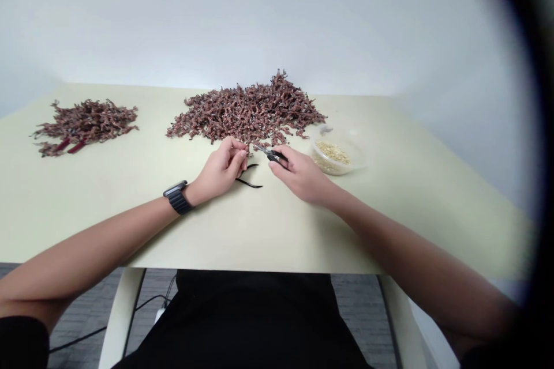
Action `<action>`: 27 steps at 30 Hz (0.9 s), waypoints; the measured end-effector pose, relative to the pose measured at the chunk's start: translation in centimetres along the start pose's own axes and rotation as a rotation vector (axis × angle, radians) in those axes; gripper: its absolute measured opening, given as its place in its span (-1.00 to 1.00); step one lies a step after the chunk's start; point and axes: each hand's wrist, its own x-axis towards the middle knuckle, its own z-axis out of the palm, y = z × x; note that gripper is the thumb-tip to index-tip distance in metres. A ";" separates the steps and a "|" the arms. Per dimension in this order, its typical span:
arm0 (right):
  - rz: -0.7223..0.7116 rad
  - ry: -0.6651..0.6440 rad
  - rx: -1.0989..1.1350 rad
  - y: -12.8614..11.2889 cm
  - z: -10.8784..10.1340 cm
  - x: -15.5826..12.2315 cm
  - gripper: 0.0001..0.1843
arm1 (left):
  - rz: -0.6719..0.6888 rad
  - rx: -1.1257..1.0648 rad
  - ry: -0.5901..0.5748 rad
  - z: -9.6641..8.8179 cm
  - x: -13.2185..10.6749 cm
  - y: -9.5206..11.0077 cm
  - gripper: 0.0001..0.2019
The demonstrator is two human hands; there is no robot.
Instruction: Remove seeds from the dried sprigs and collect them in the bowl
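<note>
My left hand point(225, 166), a dark watch on its wrist, is closed with fingertips pinched on a small reddish-brown piece point(250, 153), mostly hidden by the fingers. My right hand point(298, 173) is wrapped round the black handles of small pliers point(275, 155). Their thin metal jaws point left, close to the left fingertips. Below the left hand, a black tool with two curved handles point(251, 185) lies on the table, its other end covered by that hand. Just beyond both hands spreads a large heap of small, knotted reddish-brown pieces point(249, 109).
A clear plastic bowl point(357, 157) with small gold-coloured bits point(332, 151) stands right of the right hand. At the far left lies a smaller brown heap point(90, 121) with dark red handles point(77, 146) at its front. The pale table point(259, 236) meets a white wall point(216, 23).
</note>
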 end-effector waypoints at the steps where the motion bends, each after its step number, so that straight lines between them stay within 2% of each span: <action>1: -0.078 0.053 -0.142 0.1 0.1 -0.1 -0.60 | -0.001 0.014 0.002 0.0 0.0 0.0 -0.78; 4: -0.210 0.119 -0.425 0.1 0.3 -0.5 -0.57 | 0.001 0.047 0.003 0.0 0.0 0.0 -0.79; 9: -0.277 0.133 -0.673 0.3 0.5 -0.4 -0.59 | 0.007 0.074 0.015 0.1 0.0 0.2 -0.81; 16: -0.322 0.149 -0.759 0.4 0.7 -0.3 -0.60 | -0.003 0.095 0.016 0.0 0.0 0.2 -0.80; 27: -0.327 0.153 -0.759 0.4 0.7 -0.4 -0.62 | -0.016 0.107 0.008 0.0 -0.1 0.2 -0.80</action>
